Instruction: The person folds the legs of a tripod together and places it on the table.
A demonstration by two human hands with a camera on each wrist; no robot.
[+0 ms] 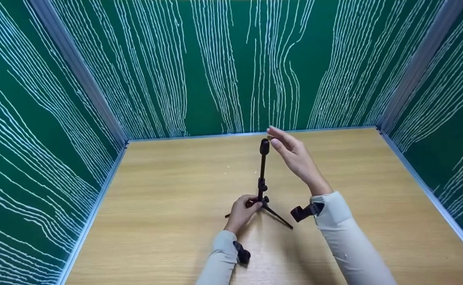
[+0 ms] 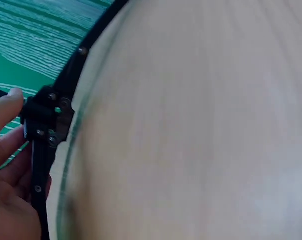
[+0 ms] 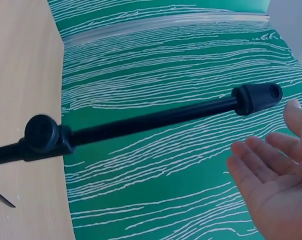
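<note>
A small black tripod stand [image 1: 262, 168] is upright near the middle of the table, its legs spread. My left hand [image 1: 242, 213] grips it low down, at the hub [image 2: 43, 117] where the legs join; the thumb and fingers lie around that part. At the top end, a black tapered head [image 3: 261, 98] with a hole in it caps the pole. Beside this head is my right hand [image 1: 296, 158], fingers extended and nothing held. A small gap shows between its thumb and the head in the right wrist view. Halfway along the pole sits a clamp with a round knob [image 3: 41, 133].
The stand is on a light wooden table [image 1: 168, 190]. Green panels [image 1: 215, 71] with white wavy lines rise at the back and both sides, with grey metal posts [image 1: 81, 71] at the corners. A few tiny white specks lie left of the pole.
</note>
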